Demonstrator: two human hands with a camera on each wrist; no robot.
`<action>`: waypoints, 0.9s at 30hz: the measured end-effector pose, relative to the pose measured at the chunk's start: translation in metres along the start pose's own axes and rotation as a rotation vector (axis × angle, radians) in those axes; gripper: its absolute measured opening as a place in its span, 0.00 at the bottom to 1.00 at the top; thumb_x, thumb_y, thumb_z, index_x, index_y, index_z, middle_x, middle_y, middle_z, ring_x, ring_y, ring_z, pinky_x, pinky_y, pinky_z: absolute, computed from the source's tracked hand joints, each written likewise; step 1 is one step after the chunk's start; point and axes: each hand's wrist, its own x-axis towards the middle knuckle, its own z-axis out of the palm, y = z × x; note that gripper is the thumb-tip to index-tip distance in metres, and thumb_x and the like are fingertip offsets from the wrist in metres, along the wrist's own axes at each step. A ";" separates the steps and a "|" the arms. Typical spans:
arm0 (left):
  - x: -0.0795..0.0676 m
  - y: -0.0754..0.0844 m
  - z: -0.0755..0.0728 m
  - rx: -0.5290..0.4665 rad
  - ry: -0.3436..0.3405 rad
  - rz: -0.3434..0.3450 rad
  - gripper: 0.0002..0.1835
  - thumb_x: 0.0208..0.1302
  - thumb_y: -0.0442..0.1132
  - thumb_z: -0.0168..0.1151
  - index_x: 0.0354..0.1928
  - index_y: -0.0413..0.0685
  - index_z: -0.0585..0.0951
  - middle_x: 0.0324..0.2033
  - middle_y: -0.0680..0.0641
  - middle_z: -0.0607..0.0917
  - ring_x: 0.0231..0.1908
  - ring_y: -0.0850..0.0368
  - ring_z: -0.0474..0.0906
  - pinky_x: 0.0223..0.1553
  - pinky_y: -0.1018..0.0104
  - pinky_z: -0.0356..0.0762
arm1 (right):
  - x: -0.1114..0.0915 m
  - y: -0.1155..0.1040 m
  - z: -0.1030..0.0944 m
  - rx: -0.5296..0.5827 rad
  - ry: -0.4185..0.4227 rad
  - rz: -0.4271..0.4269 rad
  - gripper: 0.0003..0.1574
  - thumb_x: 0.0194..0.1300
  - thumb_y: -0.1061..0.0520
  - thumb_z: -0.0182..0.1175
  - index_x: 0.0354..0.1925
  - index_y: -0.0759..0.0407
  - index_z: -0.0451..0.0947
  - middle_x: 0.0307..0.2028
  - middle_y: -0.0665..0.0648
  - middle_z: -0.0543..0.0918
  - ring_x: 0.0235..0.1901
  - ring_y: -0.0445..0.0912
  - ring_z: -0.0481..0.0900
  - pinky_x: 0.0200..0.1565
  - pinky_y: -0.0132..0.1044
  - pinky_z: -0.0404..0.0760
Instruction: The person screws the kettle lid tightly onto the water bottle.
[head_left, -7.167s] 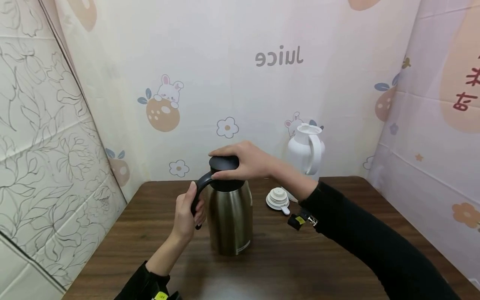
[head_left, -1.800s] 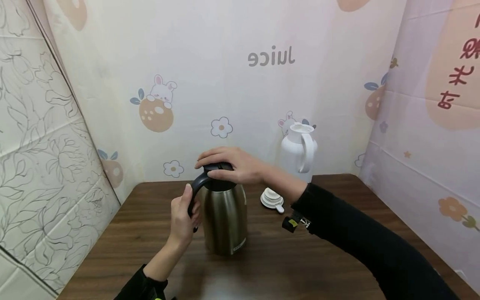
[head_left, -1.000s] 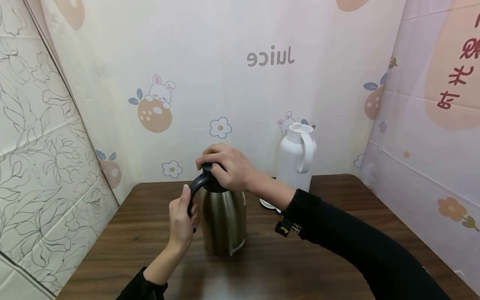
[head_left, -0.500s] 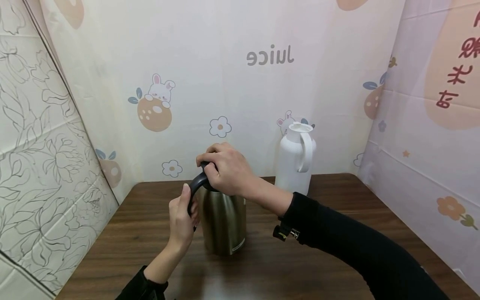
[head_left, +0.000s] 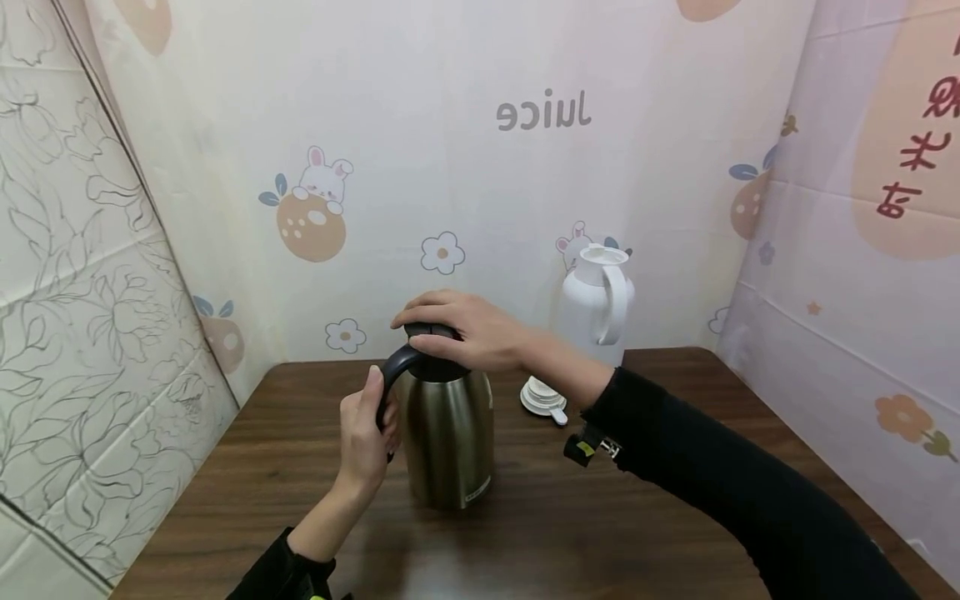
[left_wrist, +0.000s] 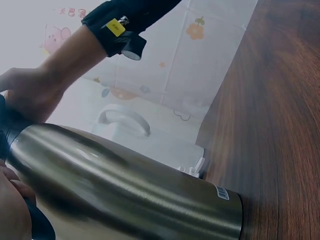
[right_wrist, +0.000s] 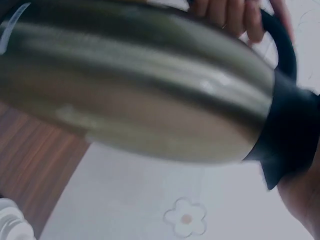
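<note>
A brushed-metal thermos jug stands upright on the wooden table. My left hand grips its curved black handle, thumb along the upper part. Over the top, my right hand holds the black lid, fingers across the far side and thumb on the near side. The palm hides much of the lid. In the right wrist view, a pointed black spout juts from the collar beside the right hand, opposite the handle.
A white jug with an uncovered mouth stands at the back right of the brown table. Its white stopper lies in front of it, below my right forearm. Printed cloth hangs behind and at both sides.
My right hand has turned on the lid and the forearm has swung back, showing the white stopper again. Compared with the oldest frame, the lid sits lower. The left hand keeps its hold.
</note>
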 end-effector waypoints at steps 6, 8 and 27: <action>-0.001 0.000 0.001 0.000 -0.014 -0.020 0.37 0.79 0.54 0.38 0.15 0.32 0.57 0.07 0.57 0.60 0.06 0.61 0.53 0.04 0.70 0.53 | -0.009 0.012 -0.003 0.102 0.027 -0.178 0.36 0.75 0.33 0.35 0.69 0.47 0.69 0.64 0.50 0.73 0.64 0.38 0.66 0.62 0.47 0.71; -0.001 0.000 0.002 -0.004 -0.017 -0.018 0.37 0.79 0.54 0.38 0.15 0.31 0.57 0.07 0.57 0.60 0.06 0.62 0.53 0.04 0.71 0.53 | -0.013 0.014 -0.003 0.102 0.046 -0.223 0.39 0.75 0.32 0.33 0.69 0.50 0.69 0.64 0.53 0.73 0.64 0.41 0.66 0.62 0.50 0.72; -0.003 0.001 0.007 -0.007 0.067 0.009 0.35 0.79 0.53 0.39 0.17 0.32 0.59 0.08 0.57 0.60 0.06 0.62 0.54 0.04 0.72 0.54 | -0.017 0.003 -0.002 -0.040 0.035 -0.167 0.28 0.76 0.35 0.36 0.61 0.40 0.75 0.63 0.52 0.72 0.61 0.47 0.64 0.60 0.49 0.69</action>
